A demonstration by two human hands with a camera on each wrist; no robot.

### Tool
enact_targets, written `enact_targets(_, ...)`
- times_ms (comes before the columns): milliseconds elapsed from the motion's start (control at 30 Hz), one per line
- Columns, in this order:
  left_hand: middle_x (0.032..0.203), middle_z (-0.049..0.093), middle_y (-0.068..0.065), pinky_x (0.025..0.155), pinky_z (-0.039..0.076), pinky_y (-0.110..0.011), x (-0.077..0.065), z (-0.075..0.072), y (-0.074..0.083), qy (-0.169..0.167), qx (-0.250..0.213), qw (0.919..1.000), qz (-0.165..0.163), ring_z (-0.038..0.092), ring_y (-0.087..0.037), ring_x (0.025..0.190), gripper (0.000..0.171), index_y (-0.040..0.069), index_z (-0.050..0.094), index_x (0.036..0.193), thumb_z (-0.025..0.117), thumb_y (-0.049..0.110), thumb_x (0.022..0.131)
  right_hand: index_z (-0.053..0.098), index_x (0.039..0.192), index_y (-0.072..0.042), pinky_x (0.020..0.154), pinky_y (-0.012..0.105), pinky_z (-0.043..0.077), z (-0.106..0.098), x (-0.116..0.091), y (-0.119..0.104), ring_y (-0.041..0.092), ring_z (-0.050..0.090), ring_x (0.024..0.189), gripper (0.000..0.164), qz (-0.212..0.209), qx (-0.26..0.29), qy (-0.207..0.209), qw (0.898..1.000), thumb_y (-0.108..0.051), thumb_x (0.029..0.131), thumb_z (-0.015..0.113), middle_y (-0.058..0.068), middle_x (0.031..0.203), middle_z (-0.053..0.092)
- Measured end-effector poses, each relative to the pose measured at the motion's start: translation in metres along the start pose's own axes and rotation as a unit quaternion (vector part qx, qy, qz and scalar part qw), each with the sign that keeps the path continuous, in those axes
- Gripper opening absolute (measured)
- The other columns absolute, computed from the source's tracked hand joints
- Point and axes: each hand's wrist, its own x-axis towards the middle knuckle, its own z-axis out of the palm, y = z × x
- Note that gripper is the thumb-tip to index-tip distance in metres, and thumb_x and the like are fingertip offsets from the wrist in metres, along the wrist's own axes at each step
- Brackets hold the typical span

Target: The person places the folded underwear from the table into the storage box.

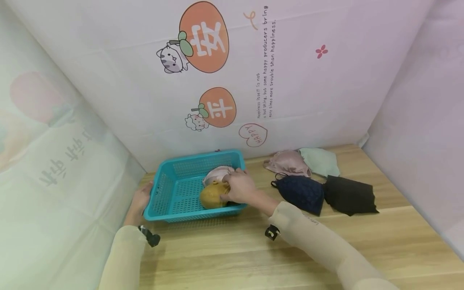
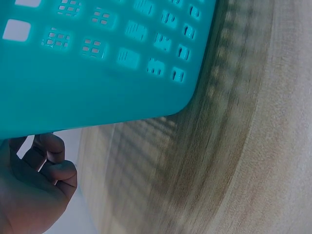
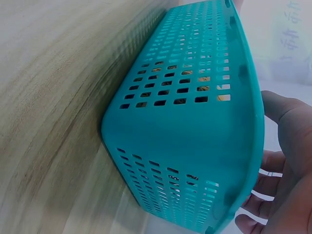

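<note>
A turquoise plastic basket (image 1: 166, 216) stands on the table by the back wall. My left hand (image 1: 140, 199) grips its left end, with fingers curled at the rim in the left wrist view. Over the basket's right end, my right hand (image 1: 241, 186) holds the edge of a mustard-yellow bra (image 1: 210, 196) between thumb and fingers. In the right wrist view the rim hides those fingertips. Behind the mustard bra lies a pale pink bra (image 1: 217, 174), partly under the hand. Something dark shows beside the mustard bra, mostly hidden.
Right of the basket lie a dusty pink bra (image 1: 288, 163), a mint-green garment (image 1: 320, 161), a navy bra with thin straps (image 1: 301, 192) and a black garment (image 1: 349, 195). Printed cloth walls (image 1: 297, 80) enclose the wooden table (image 1: 217, 257) at the back and both sides.
</note>
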Motion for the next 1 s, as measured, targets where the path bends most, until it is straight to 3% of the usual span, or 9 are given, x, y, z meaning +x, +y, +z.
enact_targets(233,0.165,0.023,-0.020,0.121,0.021,-0.064,0.000,0.001,-0.003,-0.003,0.000,1.0000,0.009,0.022,-0.045,0.151,0.088,0.011,0.019,0.160,0.017,0.073,0.098,0.071,0.117,-0.019,0.107,0.058,0.043,-0.004,-0.004,0.005,0.025,0.060,0.113,0.053,0.005,0.010,0.011,1.000,-0.057,0.081,0.076,-0.002,0.120,0.071)
enact_targets(500,0.164,0.024,-0.020,0.121,0.021,-0.064,0.001,0.001,-0.002,0.001,0.000,1.0000,0.005,0.022,-0.045,0.151,0.088,0.011,0.019,0.160,0.017,0.074,0.098,0.072,0.116,-0.017,0.094,0.051,0.048,-0.007,-0.010,0.014,0.019,0.060,0.096,0.046,0.005,0.030,0.032,0.999,-0.048,0.083,0.077,-0.003,0.097,0.071)
enact_targets(1000,0.165,0.020,-0.021,0.122,0.018,-0.064,-0.002,-0.001,-0.001,-0.002,-0.005,1.0000,0.004,0.019,-0.046,0.152,0.089,0.012,0.018,0.160,0.018,0.075,0.097,0.073,0.116,-0.015,0.098,0.055,0.049,-0.018,-0.023,0.025,0.023,0.063,0.100,0.041,0.009,0.054,0.042,0.998,-0.044,0.087,0.075,0.002,0.105,0.073)
